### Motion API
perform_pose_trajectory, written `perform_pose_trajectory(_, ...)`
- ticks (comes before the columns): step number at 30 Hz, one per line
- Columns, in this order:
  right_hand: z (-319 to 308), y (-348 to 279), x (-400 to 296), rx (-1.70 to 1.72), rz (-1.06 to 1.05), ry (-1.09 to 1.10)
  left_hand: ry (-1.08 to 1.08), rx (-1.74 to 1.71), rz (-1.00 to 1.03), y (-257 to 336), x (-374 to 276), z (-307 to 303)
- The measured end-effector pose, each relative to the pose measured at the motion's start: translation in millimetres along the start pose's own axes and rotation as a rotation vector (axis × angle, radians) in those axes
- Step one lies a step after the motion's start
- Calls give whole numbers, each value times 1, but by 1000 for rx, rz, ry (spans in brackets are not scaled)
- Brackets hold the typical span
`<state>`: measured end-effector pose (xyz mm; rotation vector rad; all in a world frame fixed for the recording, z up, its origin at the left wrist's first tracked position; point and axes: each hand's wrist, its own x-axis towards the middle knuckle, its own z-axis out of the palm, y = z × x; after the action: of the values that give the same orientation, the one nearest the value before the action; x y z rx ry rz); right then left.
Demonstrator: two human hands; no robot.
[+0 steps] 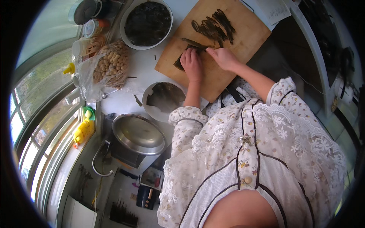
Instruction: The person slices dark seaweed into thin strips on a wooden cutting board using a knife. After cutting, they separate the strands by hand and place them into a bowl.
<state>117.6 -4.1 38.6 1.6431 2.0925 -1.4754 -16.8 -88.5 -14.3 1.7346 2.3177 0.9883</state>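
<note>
My left hand (pixel 192 63) presses down on a folded dark green stack of what looks like kelp (pixel 178 63) on a wooden cutting board (pixel 236 58). My right hand (pixel 223 58) is closed around the handle of a knife, largely hidden in the fist. The knife's narrow dark blade (pixel 195 43), seen almost from above, lies along the far end of the stack, close to my left fingertips. Beyond it, cut kelp strips (pixel 212 28) lie in loose bundles on the board.
A white basin (pixel 123 32) of dark kelp stands at the upper left. Nearer me are a white bowl (pixel 146 107) with dark pieces and a steel basin (pixel 138 148). A plastic bag of peanuts (pixel 111 64), jars (pixel 91 28) and a faucet (pixel 95 168) line the window side.
</note>
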Motion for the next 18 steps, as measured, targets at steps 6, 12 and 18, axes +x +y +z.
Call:
perform_pose_trajectory(6,-34,-4,-34,34,7,20,16,-16,-36,0,-3,-1)
perform_pose_trajectory(12,-26,-5,-66,-321,19,19,30,12,-19,0,-3,1)
perform_pose_trajectory(18,2,-15,-21,-184,-23,61,7,35,-12,-3,-6,4)
